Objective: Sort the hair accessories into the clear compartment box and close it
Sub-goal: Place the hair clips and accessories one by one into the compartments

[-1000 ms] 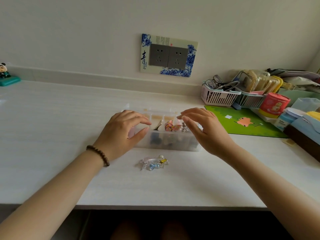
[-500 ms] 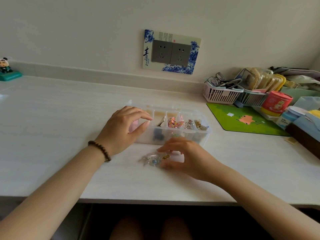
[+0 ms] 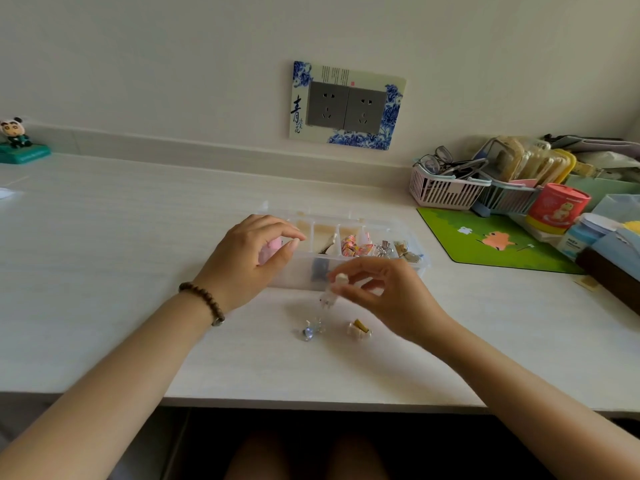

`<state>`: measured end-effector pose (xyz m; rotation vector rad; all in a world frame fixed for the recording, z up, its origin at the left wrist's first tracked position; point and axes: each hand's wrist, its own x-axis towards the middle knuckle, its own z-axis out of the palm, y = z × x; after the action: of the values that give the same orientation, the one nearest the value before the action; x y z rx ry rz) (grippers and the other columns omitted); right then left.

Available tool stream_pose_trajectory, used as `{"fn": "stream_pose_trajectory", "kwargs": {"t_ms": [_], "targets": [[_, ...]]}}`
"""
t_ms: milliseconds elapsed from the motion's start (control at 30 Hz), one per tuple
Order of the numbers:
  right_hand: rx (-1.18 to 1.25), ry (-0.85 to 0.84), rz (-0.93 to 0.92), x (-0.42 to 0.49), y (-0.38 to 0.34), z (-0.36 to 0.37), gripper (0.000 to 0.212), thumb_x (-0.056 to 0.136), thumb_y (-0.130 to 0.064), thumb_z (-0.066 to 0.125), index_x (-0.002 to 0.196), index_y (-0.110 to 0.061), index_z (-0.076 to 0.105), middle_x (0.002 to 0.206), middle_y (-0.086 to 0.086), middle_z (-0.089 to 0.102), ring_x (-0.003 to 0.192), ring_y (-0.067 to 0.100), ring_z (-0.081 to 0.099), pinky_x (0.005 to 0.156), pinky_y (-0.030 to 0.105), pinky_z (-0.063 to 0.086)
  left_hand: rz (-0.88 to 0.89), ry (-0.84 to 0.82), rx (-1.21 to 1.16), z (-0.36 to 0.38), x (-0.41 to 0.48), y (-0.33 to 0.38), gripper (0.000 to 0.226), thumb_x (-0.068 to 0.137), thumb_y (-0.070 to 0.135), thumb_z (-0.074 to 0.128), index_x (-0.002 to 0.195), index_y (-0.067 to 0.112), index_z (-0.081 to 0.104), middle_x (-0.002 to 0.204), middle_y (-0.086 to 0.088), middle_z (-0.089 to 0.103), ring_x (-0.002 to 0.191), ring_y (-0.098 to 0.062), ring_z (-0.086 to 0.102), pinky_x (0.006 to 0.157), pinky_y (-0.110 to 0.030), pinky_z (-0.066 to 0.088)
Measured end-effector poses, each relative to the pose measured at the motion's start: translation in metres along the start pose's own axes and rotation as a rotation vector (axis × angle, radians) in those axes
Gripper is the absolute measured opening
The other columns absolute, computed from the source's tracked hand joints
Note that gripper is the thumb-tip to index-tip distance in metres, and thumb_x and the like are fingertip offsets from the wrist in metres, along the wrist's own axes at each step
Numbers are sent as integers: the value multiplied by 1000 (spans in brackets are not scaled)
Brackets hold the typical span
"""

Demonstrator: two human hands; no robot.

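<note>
**Right hand lifts a small clip in front of the open compartment box**

Your right hand is raised just above the white desk, directly in front of the clear compartment box. Its thumb and fingertips are pinched on a small pale hair clip, which hangs down from the pinch clear of the desk; the clip is blurred, so its shape is hard to read.

Your left hand sits at the left end of the box, fingers curled with thumb and forefinger nearly meeting. Something pink shows behind the fingers, but you cannot tell whether the hand grips it or only rests against the box. A brown bead bracelet circles that wrist.

The box lies lengthwise on the desk with its compartments exposed. From left to right you can see a dark clip, a pink patterned bow, a silver bow clip and a beige accessory, each in its own section.

Two pieces lie loose on the desk nearer to you than the box: a blue-and-clear clip on the left and a cream bow clip beside it, apart from each other.

A green mat lies to the right of the box.
</note>
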<state>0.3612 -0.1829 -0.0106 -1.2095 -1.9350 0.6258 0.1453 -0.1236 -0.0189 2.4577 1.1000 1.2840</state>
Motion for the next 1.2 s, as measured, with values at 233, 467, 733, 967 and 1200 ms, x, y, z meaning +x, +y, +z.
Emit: {"fn": "stream_pose_trajectory", "kwargs": {"t_ms": [233, 467, 733, 967, 1200], "targets": [[-25, 244, -27, 59, -19, -26, 19, 80, -24, 70, 93, -14, 60, 81, -1, 72, 68, 3, 66, 68, 25, 54, -26, -3, -21, -1, 0, 0, 34, 87, 44, 40, 99, 24, 65, 102, 13, 61, 101, -1, 49, 90, -26, 42], [-273, 113, 5, 88, 2, -15, 16, 83, -30, 66, 95, -20, 70, 94, -4, 73, 81, 3, 63, 65, 5, 40, -26, -8, -21, -1, 0, 0, 32, 88, 42, 40, 99, 25, 64, 100, 13, 61, 94, -5, 51, 86, -27, 45], [-445, -46, -95, 77, 4, -23, 30, 91, -39, 50, 107, -22, 70, 112, -5, 69, 104, 11, 60, 91, 32, 46, -23, -19, -26, 1, 0, -1, 32, 88, 42, 40, 99, 25, 64, 100, 13, 62, 96, -6, 51, 86, -34, 46], [-612, -159, -152, 77, 4, -20, 46, 97, -42, 30, 100, -22, 72, 122, -6, 63, 119, 12, 49, 104, 31, 25, -27, -28, -19, 1, 0, -2, 32, 88, 42, 40, 100, 25, 64, 100, 12, 62, 98, -9, 52, 86, -38, 47], [-402, -57, -301, 35, -14, -35, 18, 87, -31, 60, 94, -19, 71, 96, -8, 68, 88, 4, 60, 83, 22, 46, -43, -20, -11, 2, -2, -1, 32, 88, 43, 40, 98, 26, 64, 100, 14, 61, 102, -6, 50, 90, -37, 44]]}}
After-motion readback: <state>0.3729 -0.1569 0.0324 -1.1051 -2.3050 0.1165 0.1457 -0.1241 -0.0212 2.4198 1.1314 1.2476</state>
